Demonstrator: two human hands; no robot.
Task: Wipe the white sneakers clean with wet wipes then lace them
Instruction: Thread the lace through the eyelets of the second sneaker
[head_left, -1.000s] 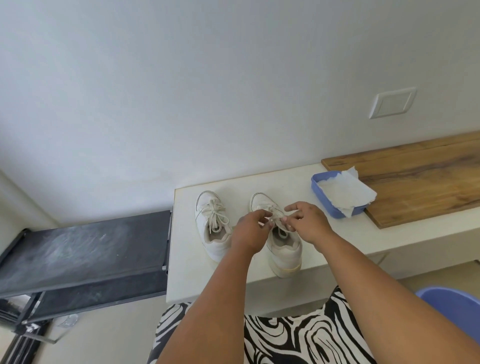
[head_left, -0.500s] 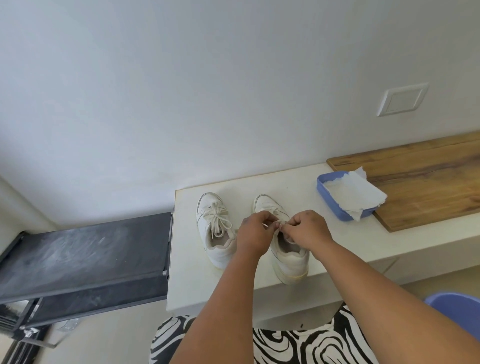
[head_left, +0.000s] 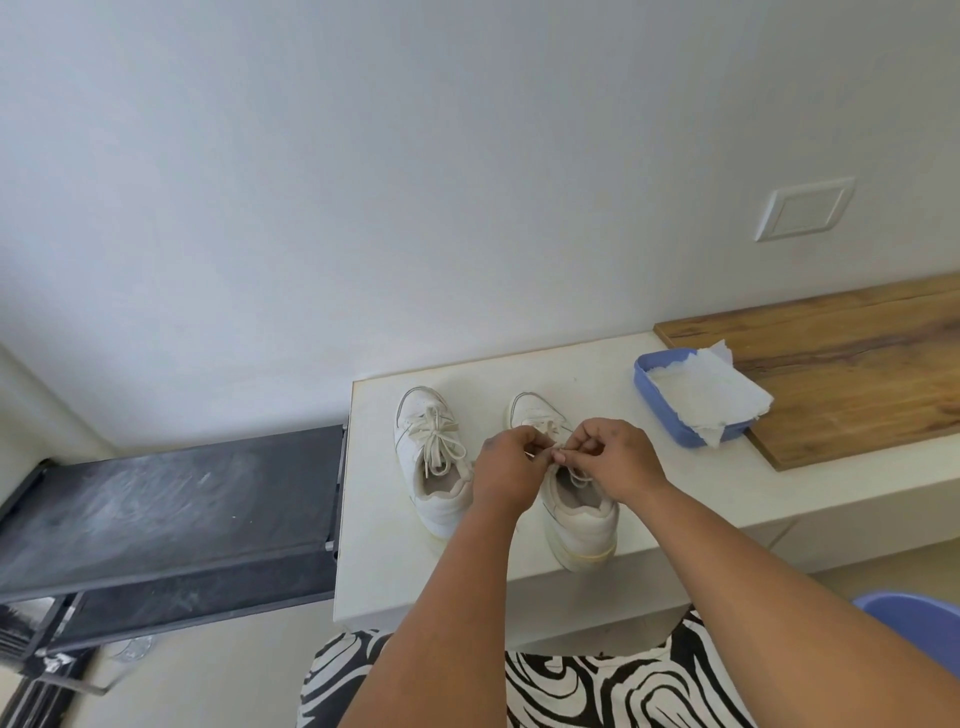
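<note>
Two white sneakers stand side by side on the white counter (head_left: 675, 499), toes toward the wall. The left sneaker (head_left: 434, 457) is laced, its cream lace tied in a bow. Over the tongue of the right sneaker (head_left: 579, 514) my left hand (head_left: 506, 467) and my right hand (head_left: 610, 460) meet, each pinching the cream shoelace (head_left: 550, 448) between fingertips. My hands hide most of that shoe's lacing. A blue tray (head_left: 662, 410) holding white wet wipes (head_left: 711, 397) lies to the right.
A wooden board (head_left: 852, 364) covers the counter's right part, under the tray's far end. A dark shelf (head_left: 166, 509) sits lower at the left. A blue tub rim (head_left: 919, 618) shows at lower right. A wall plate (head_left: 802, 210) is on the white wall. Black-and-white patterned clothing fills the bottom.
My hands have stayed over the right sneaker, fingertips drawing closer together on its lace. The head camera shifted slightly, so the scene sits a little further right.
</note>
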